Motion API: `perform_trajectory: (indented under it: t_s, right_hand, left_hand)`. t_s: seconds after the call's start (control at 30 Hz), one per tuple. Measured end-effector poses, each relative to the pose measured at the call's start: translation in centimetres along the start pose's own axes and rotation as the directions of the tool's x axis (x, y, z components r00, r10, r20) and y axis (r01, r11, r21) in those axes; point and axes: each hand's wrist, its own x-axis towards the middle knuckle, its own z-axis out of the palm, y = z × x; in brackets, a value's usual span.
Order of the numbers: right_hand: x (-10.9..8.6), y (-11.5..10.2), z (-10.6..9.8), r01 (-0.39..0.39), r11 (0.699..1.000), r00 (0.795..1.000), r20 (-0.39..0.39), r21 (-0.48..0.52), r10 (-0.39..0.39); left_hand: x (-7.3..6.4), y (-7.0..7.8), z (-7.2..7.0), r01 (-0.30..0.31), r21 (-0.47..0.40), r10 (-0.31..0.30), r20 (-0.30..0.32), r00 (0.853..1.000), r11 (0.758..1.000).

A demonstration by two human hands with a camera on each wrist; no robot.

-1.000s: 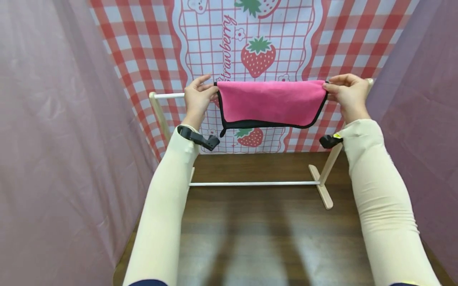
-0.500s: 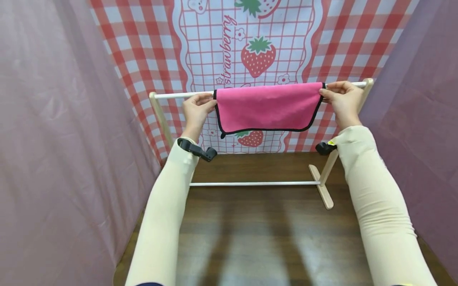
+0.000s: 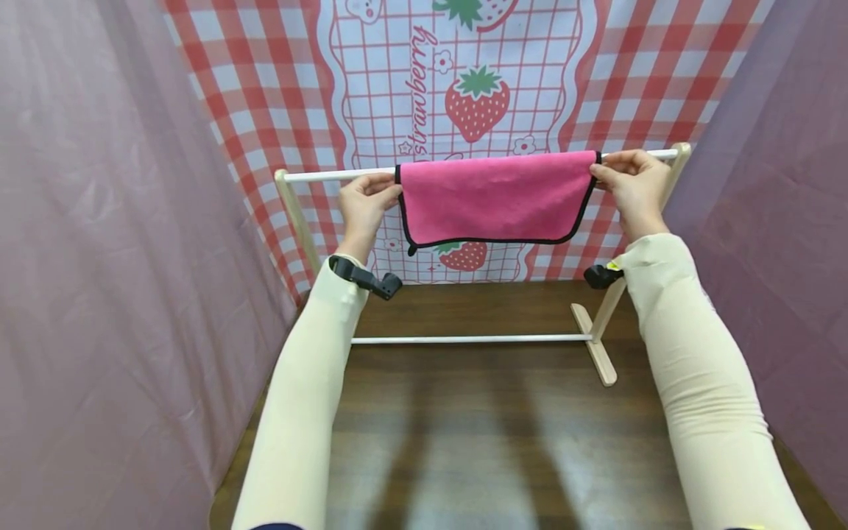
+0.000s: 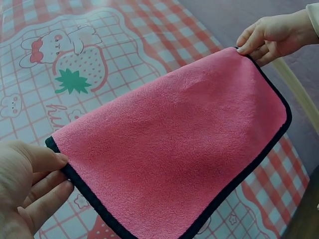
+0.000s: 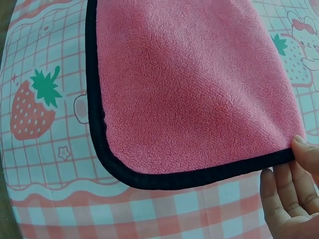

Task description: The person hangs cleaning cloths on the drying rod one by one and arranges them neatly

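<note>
A pink towel (image 3: 497, 199) with black edging hangs folded over the white top bar (image 3: 318, 177) of a wooden-ended rack. My left hand (image 3: 363, 210) pinches its left edge just below the fold. On the opposite side my right hand (image 3: 639, 188) pinches the right edge near the bar. In the left wrist view the thumb of the left hand (image 4: 30, 184) lies on the pink face, with fingers behind the edging. The right wrist view has the right hand (image 5: 294, 194) gripping the black border at a corner of the fold. The towel's back layer is mostly hidden.
The rack's wooden feet (image 3: 594, 346) and white lower bar (image 3: 470, 340) stand on a brown wooden surface (image 3: 464, 456). Behind hangs a red-and-white checked strawberry cloth (image 3: 477, 103). Pinkish curtains (image 3: 119, 258) flank both sides.
Both hands have lowered the towel onto the top bar and shifted slightly left at the right side. Over the last half second hands and towel have stayed nearly still.
</note>
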Motion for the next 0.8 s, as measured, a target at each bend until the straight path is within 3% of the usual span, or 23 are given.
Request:
perform_trajectory:
  t_s: [0.2, 0.4, 0.57, 0.8]
  right_hand:
    - [-0.5, 0.9, -0.7, 0.035, 0.997, 0.999, 0.039, 0.07, -0.038]
    - [-1.7, 2.6, -2.3, 0.018, 0.993, 0.995, 0.091, 0.12, -0.029]
    - [-3.1, 4.7, -3.7, 0.013, 0.995, 0.993, 0.113, 0.1, -0.024]
    - [-5.4, 8.4, -5.4, -0.023, 1.0, 0.993, 0.116, -0.022, 0.025]
  left_hand:
    - [-0.4, -0.4, -0.4, 0.053, 0.032, -0.054, 0.047, 0.997, 0.998]
    - [-1.6, -2.0, -1.4, 0.067, 0.061, -0.073, 0.102, 0.992, 0.996]
    - [-2.9, -4.1, -2.5, 0.09, 0.065, -0.097, 0.115, 0.989, 0.994]
    - [-5.1, -7.7, -3.7, 0.135, 0.07, -0.143, 0.122, 0.982, 0.988]
